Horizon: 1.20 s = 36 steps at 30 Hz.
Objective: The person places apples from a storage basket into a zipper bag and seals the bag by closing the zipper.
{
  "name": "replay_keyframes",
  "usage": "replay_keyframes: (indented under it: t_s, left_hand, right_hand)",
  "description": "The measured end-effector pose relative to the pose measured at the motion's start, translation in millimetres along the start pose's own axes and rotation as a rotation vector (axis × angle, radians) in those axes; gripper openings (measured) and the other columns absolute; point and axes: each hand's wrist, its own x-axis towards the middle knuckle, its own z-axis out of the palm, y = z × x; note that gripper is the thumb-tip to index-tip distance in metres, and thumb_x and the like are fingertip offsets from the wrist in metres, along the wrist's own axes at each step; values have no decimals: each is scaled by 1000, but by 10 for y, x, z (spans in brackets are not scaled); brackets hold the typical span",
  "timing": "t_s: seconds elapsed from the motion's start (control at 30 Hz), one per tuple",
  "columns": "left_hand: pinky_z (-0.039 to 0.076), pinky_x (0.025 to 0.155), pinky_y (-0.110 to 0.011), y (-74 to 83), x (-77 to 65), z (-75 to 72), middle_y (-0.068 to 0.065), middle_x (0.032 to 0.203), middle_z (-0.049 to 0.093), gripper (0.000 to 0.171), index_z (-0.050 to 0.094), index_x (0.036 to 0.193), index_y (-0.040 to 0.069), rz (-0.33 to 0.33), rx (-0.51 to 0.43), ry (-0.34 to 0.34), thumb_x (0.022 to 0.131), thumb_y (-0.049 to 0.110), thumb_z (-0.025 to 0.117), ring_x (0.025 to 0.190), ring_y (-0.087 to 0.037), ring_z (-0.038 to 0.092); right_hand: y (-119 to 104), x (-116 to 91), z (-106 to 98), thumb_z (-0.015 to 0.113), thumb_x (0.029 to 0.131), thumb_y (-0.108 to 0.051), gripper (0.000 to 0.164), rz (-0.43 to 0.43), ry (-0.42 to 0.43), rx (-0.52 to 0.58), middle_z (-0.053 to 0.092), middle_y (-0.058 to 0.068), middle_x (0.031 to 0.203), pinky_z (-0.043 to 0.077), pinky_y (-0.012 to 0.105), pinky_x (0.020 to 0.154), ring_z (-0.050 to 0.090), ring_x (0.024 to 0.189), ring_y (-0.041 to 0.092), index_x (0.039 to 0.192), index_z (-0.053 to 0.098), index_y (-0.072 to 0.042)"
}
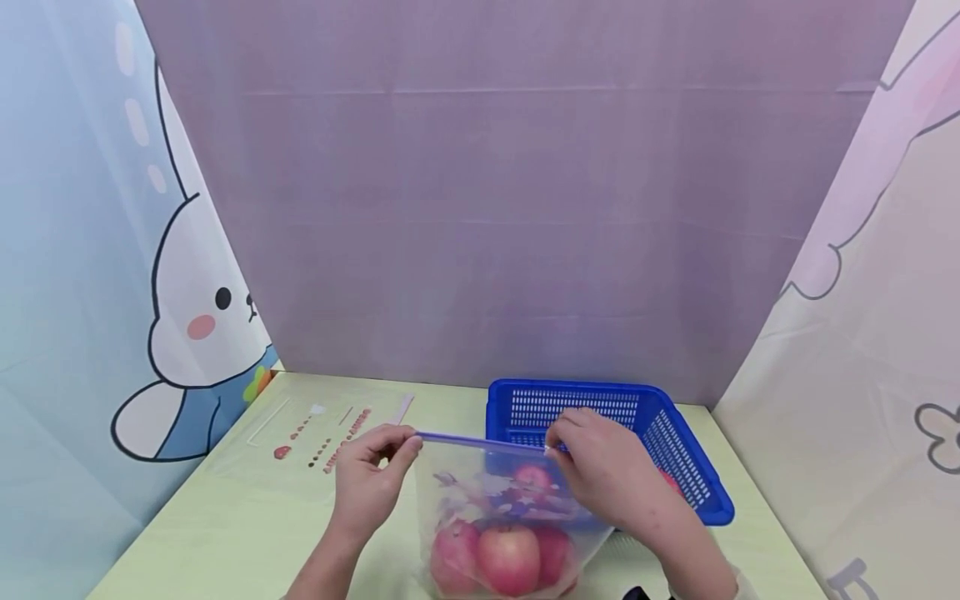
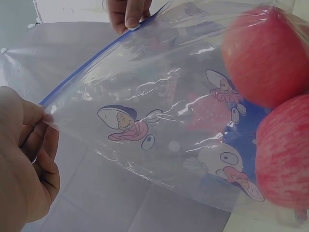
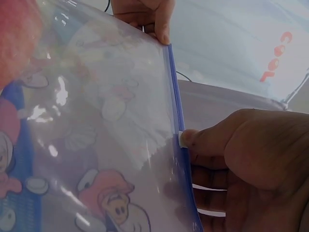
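A clear zip bag [image 1: 465, 479] printed with cartoon figures stands upright, with several red apples [image 1: 508, 560] at its bottom. Along its top edge runs a blue zip strip [image 2: 91, 62]. My left hand [image 1: 371, 479] pinches the left top corner of the bag between thumb and forefinger. Farther right on the strip, my right hand [image 1: 603, 462] pinches a small white slider [image 3: 183, 139] with thumb and fingers. In the left wrist view two apples [image 2: 265, 55] press against the film.
Behind the bag on the right sits a blue perforated basket [image 1: 693, 454], with something red [image 1: 670, 481] partly visible in it. A flat clear printed bag [image 1: 258, 437] lies on the pale yellow table [image 1: 187, 533] at the left. Fabric walls [image 1: 480, 208] enclose the table's back and sides.
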Motion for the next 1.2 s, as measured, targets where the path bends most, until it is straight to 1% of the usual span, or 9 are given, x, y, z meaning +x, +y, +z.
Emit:
replay_keyframes:
  t_s: [0.1,0.3,0.43,0.7,0.8,1.07,1.2]
  left_hand:
    - [39,49,-24,-19,1,-21,-8,66,61,18,71,81,-1,5,2,4,77,-19,70,58,-11,48]
    - [41,51,-22,5,12,-53,-7,68,63,15,72,81,2,-33,-10,-25,81,-13,71,59,-11,50]
    - [42,51,-21,6,12,-69,-5,69,64,13,72,81,4,-51,7,-39,82,-9,71,60,-10,50]
    - [42,51,-22,-11,-4,-87,-4,69,63,10,72,82,2,-61,26,-48,82,-9,71,59,-10,51]
    - [42,51,-22,-16,-12,-93,-4,69,64,13,72,81,3,-62,18,-42,82,-9,71,59,-10,51]
    - [41,49,-23,-38,-22,-85,-7,67,62,19,72,81,3,-30,1,-5,79,-16,71,56,-12,50]
    - [40,48,-22,-30,-24,-83,-7,66,62,18,71,80,-1,-36,10,-4,78,-19,69,56,-11,49]
  right_hand:
    - [31,-23,-13,75,85,-18,10,12,-12,10,55,-15,84,51,26,72,51,80,5,87,66,-21]
    - [82,-68,-40,75,86,-17,11,14,-23,33,53,-16,83,50,24,70,49,79,4,88,65,-21]
    - [111,-96,-47,74,87,-17,10,13,-21,37,53,-16,83,49,24,69,49,78,3,88,65,-21]
    - [170,-150,-44,74,86,-15,12,-1,-2,43,51,-17,83,48,23,66,48,76,2,88,64,-21]
    - [192,-174,-45,74,86,-15,12,2,4,37,51,-18,82,48,23,66,47,75,2,87,64,-21]
    - [265,-243,-70,73,87,-14,13,31,-2,63,50,-19,83,48,23,65,48,77,2,88,63,-22]
    - [308,-268,-78,73,87,-14,13,29,2,63,50,-18,83,49,24,66,49,78,2,88,63,-22]
